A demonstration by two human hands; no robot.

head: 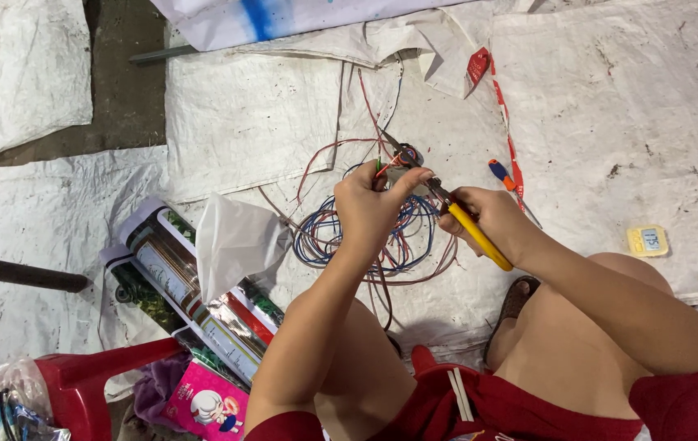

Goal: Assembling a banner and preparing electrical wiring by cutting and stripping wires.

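Nearby, left hand [369,204] pinching wires [381,167], right hand [483,216] gripping yellow pliers [467,229], screwdriver [502,175] beside.

I'm picking up a small yellow timer [648,240] with a pale screen, lying on the white sheet at far right, well apart from anything else. Lower left, a pink box [206,406] with a cartoon figure sits beside a red stool [87,377]. Just above it lie long printed wrappers [189,290], green, red and silver, partly under a white bag [234,241].
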